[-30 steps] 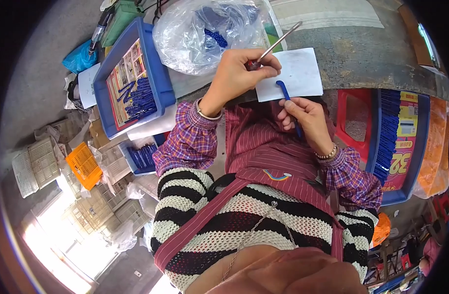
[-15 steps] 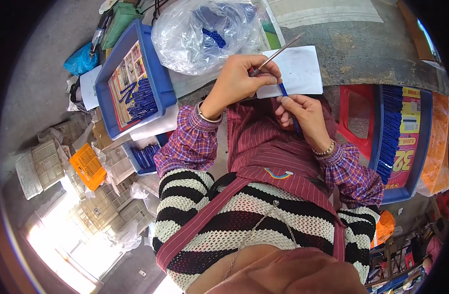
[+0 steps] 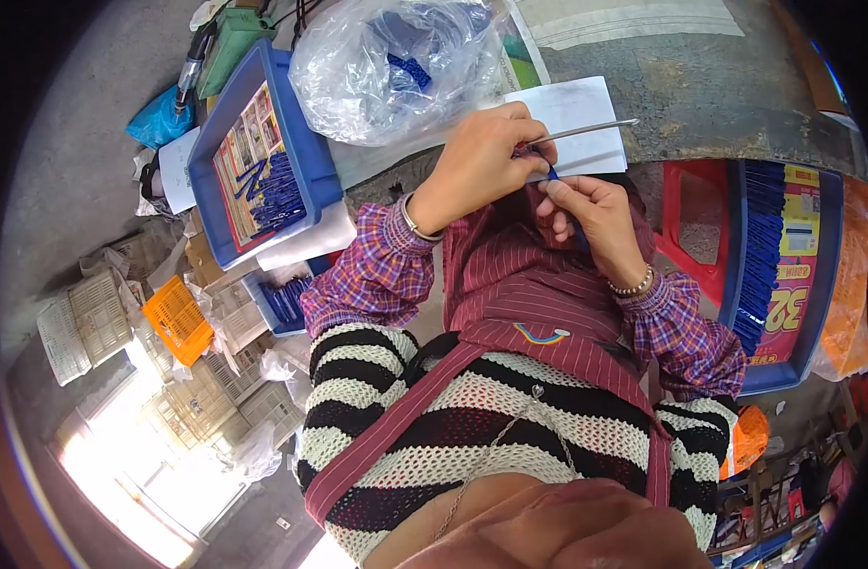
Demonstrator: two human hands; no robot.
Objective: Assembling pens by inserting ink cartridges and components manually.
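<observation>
My left hand (image 3: pixel 481 163) is closed round the handle of what looks like a screwdriver, its thin metal shaft (image 3: pixel 593 128) pointing right. A narrow blue strip (image 3: pixel 553 174) runs between both hands, its upper end at my left thumb and fingertips. My right hand (image 3: pixel 600 216) pinches the same strip between thumb and fingers, and the lower end hangs below the palm. The fingers hide the spot where tool and strip come closest. Behind the hands, a white sheet (image 3: pixel 585 102) lies at the table's edge.
At left, a blue tray (image 3: pixel 312 156) holds blue strips (image 3: pixel 280 197). Another blue tray (image 3: pixel 825 284) at right holds many more strips (image 3: pixel 761 251). A clear plastic bag (image 3: pixel 344 81) with small blue pieces (image 3: pixel 410 71) sits on the table (image 3: pixel 680 104). A red stool (image 3: pixel 707 211) stands near the right tray.
The screwdriver's shaft has swung from pointing up and right to nearly level, as my left hand turned. My right hand still pinches the blue strip and has barely moved.
</observation>
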